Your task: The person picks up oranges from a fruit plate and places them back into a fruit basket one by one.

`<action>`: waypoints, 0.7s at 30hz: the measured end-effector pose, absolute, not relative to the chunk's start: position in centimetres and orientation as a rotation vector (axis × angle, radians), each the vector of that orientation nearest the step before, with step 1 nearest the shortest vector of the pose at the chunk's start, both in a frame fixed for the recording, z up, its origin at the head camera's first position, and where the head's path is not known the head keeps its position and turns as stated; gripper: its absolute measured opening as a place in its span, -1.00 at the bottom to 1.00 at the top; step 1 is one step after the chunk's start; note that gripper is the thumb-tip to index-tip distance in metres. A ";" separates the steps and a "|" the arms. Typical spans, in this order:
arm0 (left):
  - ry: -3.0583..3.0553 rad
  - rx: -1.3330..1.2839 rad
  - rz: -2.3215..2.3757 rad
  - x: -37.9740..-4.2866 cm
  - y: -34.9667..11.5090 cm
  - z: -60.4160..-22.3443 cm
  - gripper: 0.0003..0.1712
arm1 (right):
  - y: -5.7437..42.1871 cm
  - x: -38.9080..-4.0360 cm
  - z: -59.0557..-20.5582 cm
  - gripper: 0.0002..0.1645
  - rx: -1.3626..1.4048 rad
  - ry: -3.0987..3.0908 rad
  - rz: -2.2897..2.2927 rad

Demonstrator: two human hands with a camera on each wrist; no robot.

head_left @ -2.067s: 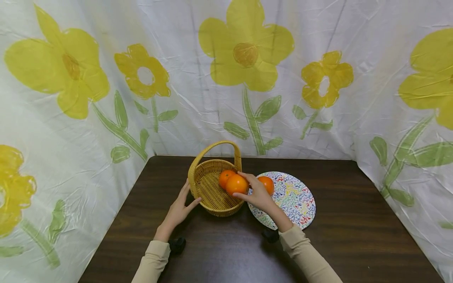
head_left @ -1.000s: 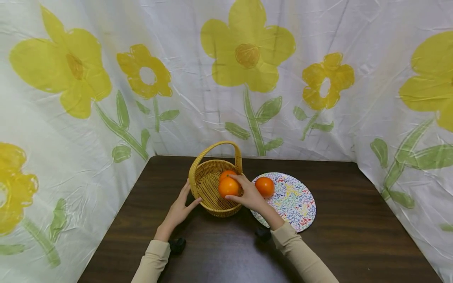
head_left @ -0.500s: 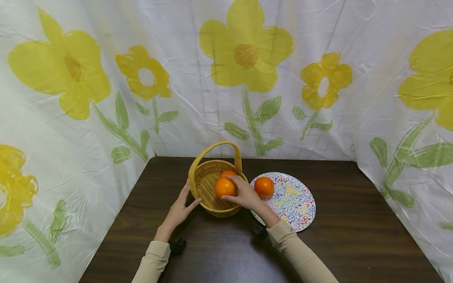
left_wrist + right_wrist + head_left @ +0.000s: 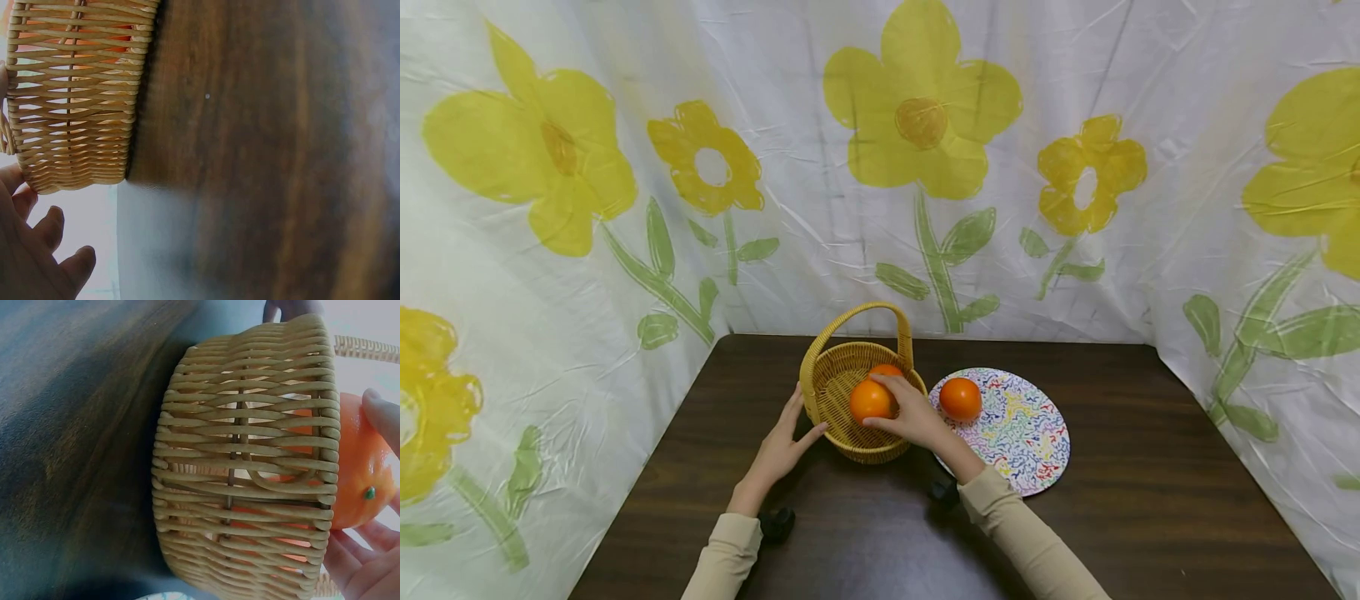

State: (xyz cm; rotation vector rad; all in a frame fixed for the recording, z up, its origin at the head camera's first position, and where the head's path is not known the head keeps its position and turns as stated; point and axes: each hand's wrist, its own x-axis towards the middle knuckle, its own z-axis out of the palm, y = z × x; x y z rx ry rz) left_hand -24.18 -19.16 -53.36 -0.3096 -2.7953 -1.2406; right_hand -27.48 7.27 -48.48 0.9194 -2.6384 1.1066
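Observation:
My right hand point(image 4: 916, 415) holds an orange point(image 4: 870, 402) between thumb and fingers, inside the yellow wicker basket point(image 4: 868, 454). The right wrist view shows that same orange point(image 4: 362, 469) partly above the basket's rim, its green stem spot visible. A second orange point(image 4: 887, 369) sits in the basket behind the held one, mostly hidden by it and the hand. With fingers spread, my left hand point(image 4: 778, 450) rests against the basket's left side, the thumb at its front rim. In the left wrist view several fingers of the left hand point(image 4: 37, 244) reach past the wicker wall.
A third orange point(image 4: 960, 399) lies on the left part of a round plate point(image 4: 1022, 442) with a multicoloured pattern, right of the basket. The basket's tall handle point(image 4: 857, 312) arches over it. Behind the dark wooden table point(image 4: 1150, 467) hangs a flowered curtain point(image 4: 820, 250).
My right hand has carried the held orange left and slightly down, from the basket's right rim to inside the basket. The left hand has stayed at the basket's left side.

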 end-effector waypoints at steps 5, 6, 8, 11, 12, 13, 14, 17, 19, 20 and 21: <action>-2.791 -0.317 -1.238 -24.3 -19.2 -53.3 -0.11 | 7.0 -27.6 -48.5 -0.12 0.913 -2.646 1.088; -2.789 -0.319 -1.238 -24.3 -19.2 -53.3 -0.11 | 6.9 -27.6 -48.4 -0.12 0.917 -2.649 1.088; -2.786 -0.324 -1.239 -24.3 -19.2 -53.2 -0.10 | 6.8 -27.5 -48.4 -0.11 0.925 -2.652 1.083; -2.785 -0.327 -1.240 -24.2 -19.2 -53.1 -0.09 | 6.6 -27.5 -48.3 -0.11 0.934 -2.651 1.077; -2.785 -0.324 -1.240 -24.2 -19.2 -53.1 -0.09 | 6.5 -27.5 -48.3 -0.11 0.935 -2.651 1.075; -2.787 -0.324 -1.237 -24.2 -19.2 -53.2 -0.09 | 6.5 -27.4 -48.3 -0.11 0.933 -2.651 1.072; -2.787 -0.323 -1.238 -24.2 -19.2 -53.2 -0.09 | 6.4 -27.4 -48.3 -0.11 0.934 -2.652 1.068; -2.791 -0.312 -1.236 -24.2 -19.2 -53.3 -0.09 | 6.2 -27.3 -48.3 -0.11 0.937 -2.655 1.068; -2.793 -0.310 -1.233 -24.2 -19.2 -53.3 -0.09 | 6.1 -27.3 -48.3 -0.11 0.940 -2.660 1.065; -2.792 -0.310 -1.234 -24.1 -19.2 -53.4 -0.09 | 6.1 -27.3 -48.3 -0.11 0.941 -2.663 1.062; -2.791 -0.307 -1.235 -24.1 -19.2 -53.4 -0.09 | 6.0 -27.3 -48.3 -0.12 0.941 -2.665 1.059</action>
